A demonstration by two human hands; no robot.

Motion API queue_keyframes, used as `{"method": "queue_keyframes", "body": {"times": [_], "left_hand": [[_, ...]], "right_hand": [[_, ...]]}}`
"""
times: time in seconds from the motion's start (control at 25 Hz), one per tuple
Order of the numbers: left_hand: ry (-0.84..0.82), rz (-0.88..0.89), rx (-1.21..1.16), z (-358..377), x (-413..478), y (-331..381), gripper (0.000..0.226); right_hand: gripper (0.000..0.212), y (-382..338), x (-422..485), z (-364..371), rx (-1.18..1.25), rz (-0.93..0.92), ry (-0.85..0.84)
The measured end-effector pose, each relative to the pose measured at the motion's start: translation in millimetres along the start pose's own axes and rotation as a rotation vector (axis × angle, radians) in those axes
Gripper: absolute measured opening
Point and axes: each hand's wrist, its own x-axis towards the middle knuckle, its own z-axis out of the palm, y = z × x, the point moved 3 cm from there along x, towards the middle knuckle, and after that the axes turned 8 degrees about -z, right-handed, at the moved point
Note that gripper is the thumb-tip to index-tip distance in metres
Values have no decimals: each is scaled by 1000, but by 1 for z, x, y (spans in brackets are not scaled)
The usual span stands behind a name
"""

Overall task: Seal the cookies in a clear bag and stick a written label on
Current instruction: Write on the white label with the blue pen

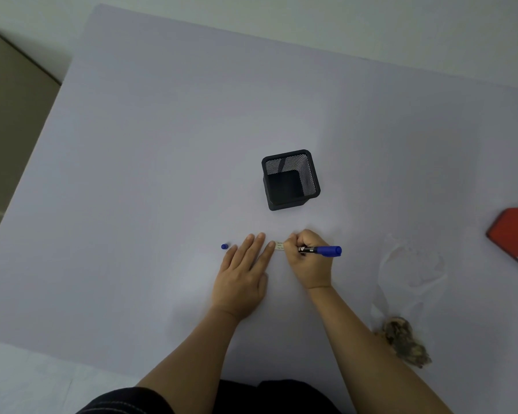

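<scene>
fingers (293,245) round blue marker (326,251), beside label (279,245)

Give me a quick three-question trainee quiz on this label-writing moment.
1. Fill in: the left hand lies flat, one fingertip touching the ___.
2. Which grips the blue marker: A, that hand; B, the right hand?
3. True or false: the marker cap lies inside the mesh pen holder.
Key: 1 label; 2 B; 3 false, the marker cap lies on the table, outside the mesh pen holder.
</scene>
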Motion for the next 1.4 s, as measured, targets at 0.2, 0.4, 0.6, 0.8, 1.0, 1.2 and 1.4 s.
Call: {"method": "queue_keyframes", "body": {"times": [0.2, 0.4, 0.6, 0.8, 1.0, 1.2, 1.4], "left_hand": [[1, 3, 0, 0, -1, -1, 53], [1, 1, -3, 0, 0, 0, 54], [5, 1, -10, 1, 0, -1, 55], [13, 7, -15, 1, 0, -2, 55], [30, 6, -13, 1, 1, -1, 54], [41, 9, -17, 3, 1, -1, 54], [46, 17, -18, 4, 0, -2, 53]], "right_hand": [[38, -1, 2, -1, -2, -20, 21], [40, -2, 2, -1, -20, -25, 24], [40, -1, 2, -2, -33, -22, 9], [39, -5, 3, -1, -40, -20, 19], [39, -4, 4, -2, -5, -17, 50], [40, -4, 4, -2, -1, -15, 36], [40, -5, 5, -1, -30, -42, 23]]}}
